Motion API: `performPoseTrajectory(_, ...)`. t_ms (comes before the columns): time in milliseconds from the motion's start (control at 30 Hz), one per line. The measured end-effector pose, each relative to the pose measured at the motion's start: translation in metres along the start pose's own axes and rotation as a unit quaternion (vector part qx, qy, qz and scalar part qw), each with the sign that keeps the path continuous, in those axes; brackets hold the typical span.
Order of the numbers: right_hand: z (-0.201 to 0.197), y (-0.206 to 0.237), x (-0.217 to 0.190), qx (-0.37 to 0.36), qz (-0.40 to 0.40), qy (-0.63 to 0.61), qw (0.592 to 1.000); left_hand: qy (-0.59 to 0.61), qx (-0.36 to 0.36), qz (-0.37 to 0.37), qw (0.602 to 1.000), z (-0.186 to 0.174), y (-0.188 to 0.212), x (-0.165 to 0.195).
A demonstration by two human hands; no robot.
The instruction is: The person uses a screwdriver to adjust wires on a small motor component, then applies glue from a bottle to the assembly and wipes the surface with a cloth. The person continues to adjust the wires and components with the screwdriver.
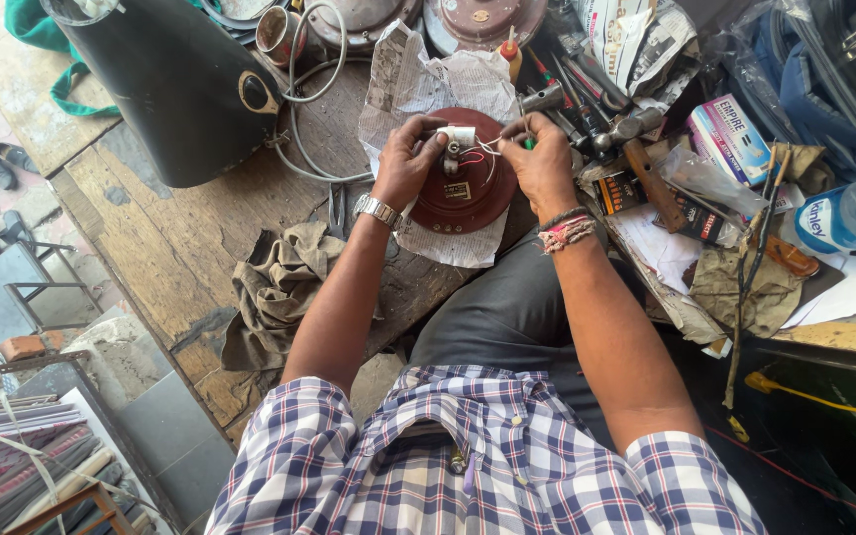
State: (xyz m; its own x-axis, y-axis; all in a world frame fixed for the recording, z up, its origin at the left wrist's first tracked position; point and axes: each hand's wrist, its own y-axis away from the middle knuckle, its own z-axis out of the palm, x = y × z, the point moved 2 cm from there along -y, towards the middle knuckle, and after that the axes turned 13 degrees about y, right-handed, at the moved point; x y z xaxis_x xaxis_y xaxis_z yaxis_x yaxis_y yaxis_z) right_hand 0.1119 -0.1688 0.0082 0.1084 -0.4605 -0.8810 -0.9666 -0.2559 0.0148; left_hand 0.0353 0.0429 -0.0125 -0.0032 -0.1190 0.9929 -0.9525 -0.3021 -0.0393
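Note:
A round dark-red appliance base (466, 188) lies on a sheet of newspaper (418, 84) on the wooden workbench (180, 248). My left hand (406, 163) pinches a small white cylindrical part (458, 136) with thin red and white wires on top of the base. My right hand (542, 163) is closed around a green-handled tool (528, 144), its tip near the wires. A metal watch is on my left wrist, thread bands on my right.
A black container (175, 89) stands at the back left with a grey cable (299, 109) beside it. A dirty rag (274, 287) lies near the bench edge. Hammers and tools (616, 134), small boxes (730, 134) and a plastic bottle (849, 213) crowd the right side.

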Motion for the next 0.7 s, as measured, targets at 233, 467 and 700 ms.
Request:
performPoseTrajectory(233, -0.004, 0.014, 0.004, -0.073, 0.021, 0.038, 0.996, 0.049, 0.000, -0.006, 0.999, 0.003, 0.002, 0.004)
performPoseTrajectory(467, -0.007, 0.008, -0.005, -0.071, -0.062, 0.196, 0.976, 0.040, 0.003, -0.002, 0.999, 0.002, 0.000, -0.002)
performPoseTrajectory(700, -0.003, 0.009, -0.011, 0.072, -0.159, 0.216, 0.961, 0.052, -0.022, -0.038, 0.998, 0.000, -0.003, 0.002)
